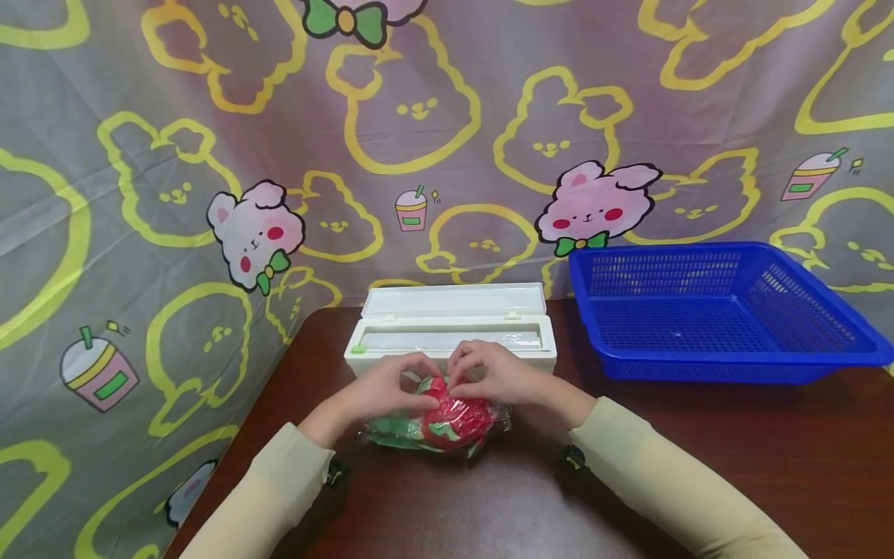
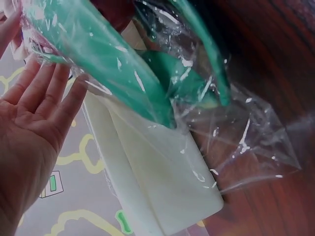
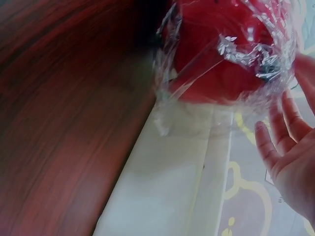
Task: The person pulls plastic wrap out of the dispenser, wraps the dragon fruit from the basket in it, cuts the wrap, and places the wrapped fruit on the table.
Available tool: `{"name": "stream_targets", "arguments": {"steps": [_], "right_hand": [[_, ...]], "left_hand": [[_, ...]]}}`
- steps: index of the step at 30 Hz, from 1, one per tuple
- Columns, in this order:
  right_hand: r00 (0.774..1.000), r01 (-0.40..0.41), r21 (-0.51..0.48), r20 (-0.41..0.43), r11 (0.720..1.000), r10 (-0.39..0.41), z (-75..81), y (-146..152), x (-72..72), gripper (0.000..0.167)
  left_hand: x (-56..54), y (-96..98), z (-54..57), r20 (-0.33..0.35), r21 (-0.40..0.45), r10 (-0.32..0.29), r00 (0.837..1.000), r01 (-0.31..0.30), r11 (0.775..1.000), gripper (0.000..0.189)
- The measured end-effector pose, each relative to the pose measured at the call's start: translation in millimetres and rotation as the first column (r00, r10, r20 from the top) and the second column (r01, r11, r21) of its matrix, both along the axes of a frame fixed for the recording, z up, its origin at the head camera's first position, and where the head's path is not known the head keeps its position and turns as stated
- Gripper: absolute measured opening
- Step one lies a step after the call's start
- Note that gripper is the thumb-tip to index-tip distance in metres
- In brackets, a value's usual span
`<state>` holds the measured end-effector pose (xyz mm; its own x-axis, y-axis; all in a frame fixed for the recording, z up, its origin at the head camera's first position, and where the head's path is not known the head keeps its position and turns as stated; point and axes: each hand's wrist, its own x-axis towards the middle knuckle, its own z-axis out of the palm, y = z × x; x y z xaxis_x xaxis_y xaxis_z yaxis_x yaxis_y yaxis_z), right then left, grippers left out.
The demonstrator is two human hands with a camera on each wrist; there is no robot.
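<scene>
A red dragon fruit [image 1: 457, 423] with green scales [image 2: 103, 54] lies on the table, covered in clear cling film [image 3: 246, 54]. Loose film [image 2: 246, 142] sticks out past its green end in the left wrist view. My left hand [image 1: 387, 386] is at the fruit's upper left, thumb and bent fingers pinching the film on top. Close beside it, my right hand [image 1: 496, 374] pinches film between thumb and fingers. The fingertips partly hide the fruit's top. Just behind the fruit stands a white cling film dispenser [image 1: 356, 361], its lid [image 1: 454, 301] raised, with a roll inside.
A blue plastic basket [image 1: 698, 369] stands at the back right of the dark wooden table [image 1: 447, 512]. A patterned cloth [image 1: 489, 93] hangs behind the table and along its left side.
</scene>
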<state>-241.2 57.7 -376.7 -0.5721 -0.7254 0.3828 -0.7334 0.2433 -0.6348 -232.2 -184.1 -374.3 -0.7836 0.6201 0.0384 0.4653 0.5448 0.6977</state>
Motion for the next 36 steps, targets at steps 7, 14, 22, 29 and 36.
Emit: {"name": "stream_targets", "arguments": {"steps": [7,14,22,29,36], "right_hand": [[0.995,0.083,0.022,0.063,0.996,-0.084,5.7,-5,7.1,0.004],[0.969,0.219,0.045,0.105,0.975,-0.223,-0.2,-11,6.5,0.006],[0.924,0.292,0.043,0.244,0.956,-0.293,1.3,-12,-0.1,0.006],[0.819,0.343,0.080,0.462,0.936,-0.340,3.1,-9,-8.6,0.006],[0.831,0.399,0.073,0.392,0.914,-0.394,0.7,-7,-8.5,0.013]], "left_hand": [[2.1,0.9,1.1,0.070,0.020,-0.011,0.997,0.009,1.000,0.043],[0.5,7.4,0.8,0.028,-0.012,-0.040,0.999,0.041,0.999,0.060],[0.5,7.5,1.3,0.070,-0.032,-0.045,0.997,0.047,0.998,0.069],[1.8,8.5,-0.1,0.013,-0.077,-0.104,0.995,0.104,0.992,0.077],[-1.4,12.0,-3.0,0.008,-0.066,-0.091,0.996,0.091,0.994,0.070]]}}
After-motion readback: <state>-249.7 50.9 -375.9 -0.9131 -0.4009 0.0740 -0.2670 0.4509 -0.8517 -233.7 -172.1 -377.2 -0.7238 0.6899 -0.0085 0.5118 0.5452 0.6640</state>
